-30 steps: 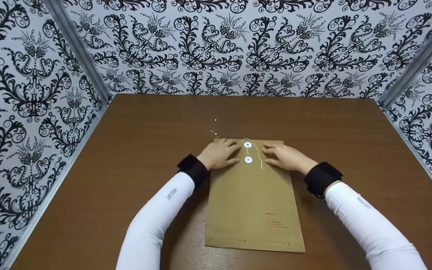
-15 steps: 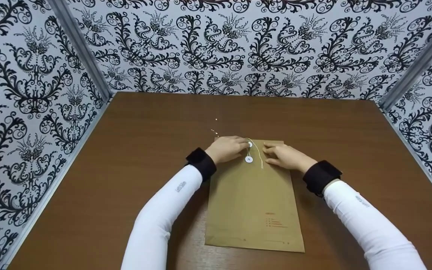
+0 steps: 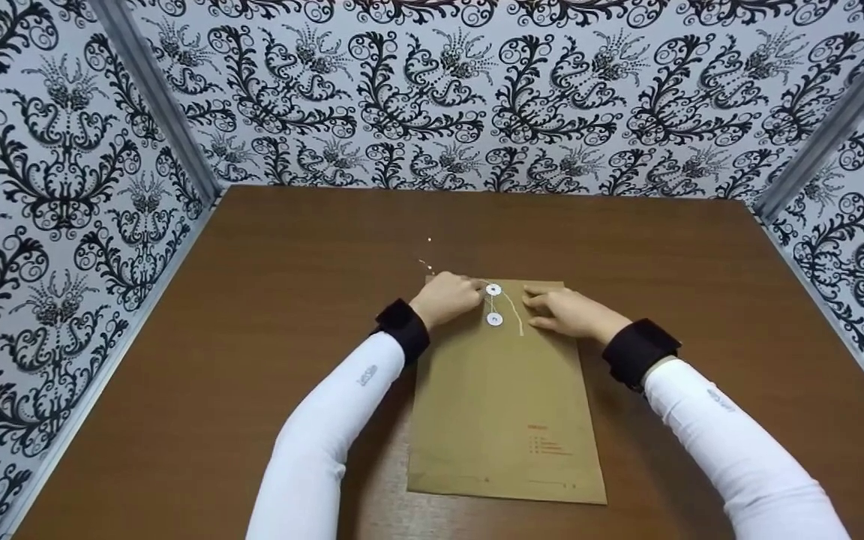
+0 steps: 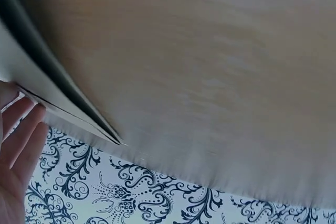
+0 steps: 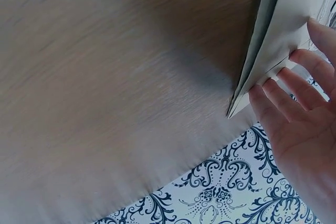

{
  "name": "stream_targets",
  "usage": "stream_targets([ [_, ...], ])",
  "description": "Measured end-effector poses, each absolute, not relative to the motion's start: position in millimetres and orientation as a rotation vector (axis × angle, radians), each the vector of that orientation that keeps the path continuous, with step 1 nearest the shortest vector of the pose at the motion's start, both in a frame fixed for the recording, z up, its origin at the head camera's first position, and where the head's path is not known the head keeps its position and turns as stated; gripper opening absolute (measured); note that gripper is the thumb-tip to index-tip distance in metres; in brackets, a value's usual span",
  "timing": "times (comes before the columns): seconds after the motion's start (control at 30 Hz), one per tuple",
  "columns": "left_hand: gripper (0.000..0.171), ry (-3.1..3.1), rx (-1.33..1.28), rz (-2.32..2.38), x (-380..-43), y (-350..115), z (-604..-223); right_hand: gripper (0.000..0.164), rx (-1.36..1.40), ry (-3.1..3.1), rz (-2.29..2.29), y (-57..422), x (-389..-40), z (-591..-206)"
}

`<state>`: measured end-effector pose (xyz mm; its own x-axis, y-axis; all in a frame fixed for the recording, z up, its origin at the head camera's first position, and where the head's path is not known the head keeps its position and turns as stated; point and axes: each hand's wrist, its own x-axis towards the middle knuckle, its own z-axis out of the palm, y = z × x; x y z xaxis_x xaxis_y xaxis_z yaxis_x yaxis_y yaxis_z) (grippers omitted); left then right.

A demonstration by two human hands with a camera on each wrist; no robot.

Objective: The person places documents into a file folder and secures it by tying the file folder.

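Observation:
A brown kraft document envelope (image 3: 503,397) lies flat, its flap end away from me. Two white button discs sit near that end, an upper disc (image 3: 493,289) and a lower disc (image 3: 494,319). A thin pale string (image 3: 513,308) runs round them, its loose end trailing to the right. My left hand (image 3: 447,298), just left of the upper disc, pinches the string close to that disc; the fingertips are partly hidden. My right hand (image 3: 568,311) rests its fingertips on the envelope's upper right part. In the right wrist view its fingers (image 5: 291,95) touch the flap side, holding nothing.
The envelope lies on a brown wooden table (image 3: 289,300). Tiny pale bits (image 3: 427,265) lie beyond its upper left corner. Patterned black-and-white walls (image 3: 432,90) enclose the back and sides.
My left hand has left the envelope's left part, reached over the upper disc, then drawn slightly back left with the string. The right hand and envelope stay practically in place.

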<state>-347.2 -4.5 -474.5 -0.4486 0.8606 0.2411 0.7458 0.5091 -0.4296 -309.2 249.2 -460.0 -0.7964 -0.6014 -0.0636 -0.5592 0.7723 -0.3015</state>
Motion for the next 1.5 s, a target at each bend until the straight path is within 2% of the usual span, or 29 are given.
stream_targets([
  [0.4, 0.03, -2.141, -1.377, 0.433, -349.1, -9.1, -478.9, 0.046, -0.92, 2.797, -0.417, 249.7, -309.3, -458.4],
  [0.87, 0.019, -2.148, -1.405, 0.447, -344.1, -34.4, -474.1, 0.047, -0.91, 2.78, -0.419, 249.2, -307.3, -458.9],
  [1.17, 0.006, -2.199, -1.481, 0.388, -321.6, -46.5, -473.9, 0.047, -0.91, 2.793, -0.415, 250.4, -305.6, -459.2],
  [1.5, 0.008, -2.159, -1.505, 0.267, -287.5, -45.9, -479.8, 0.047, -0.914, 2.797, -0.405, 250.8, -307.7, -462.5],
])
